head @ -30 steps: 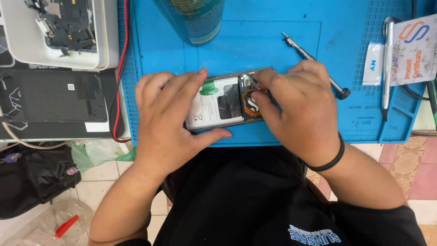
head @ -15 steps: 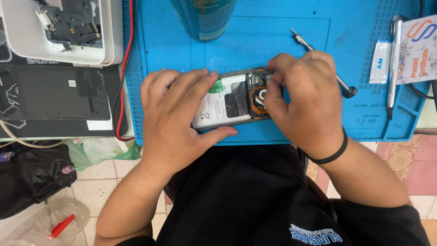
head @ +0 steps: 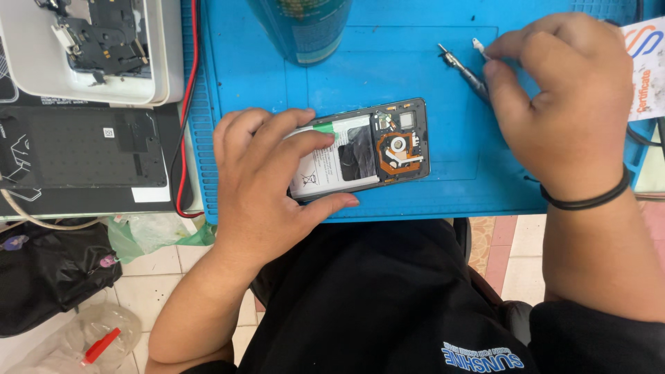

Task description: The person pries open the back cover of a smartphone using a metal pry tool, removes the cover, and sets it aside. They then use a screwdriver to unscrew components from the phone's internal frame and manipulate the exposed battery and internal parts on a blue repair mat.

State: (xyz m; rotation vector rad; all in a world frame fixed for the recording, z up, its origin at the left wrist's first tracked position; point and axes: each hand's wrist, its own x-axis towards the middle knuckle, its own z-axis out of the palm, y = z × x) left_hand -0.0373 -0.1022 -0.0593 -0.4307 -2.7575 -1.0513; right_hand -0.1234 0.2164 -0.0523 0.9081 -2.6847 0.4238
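Hands work over a blue mat (head: 429, 201). An open phone (head: 367, 149) with its back cover off lies flat on the mat, near the front edge. The left hand (head: 267, 183) lies on top of the phone and grips it, fingers over the white battery (head: 325, 166) and thumb along the near edge. The right hand (head: 561, 104) is well apart from the phone, further back on the mat. It pinches a tiny white piece (head: 478, 46) between thumb and finger, just above a metal tool (head: 463, 69) lying on the mat. A green can (head: 305, 28) stands behind the phone. A white tray (head: 163, 62) with dark parts sits off to the left.
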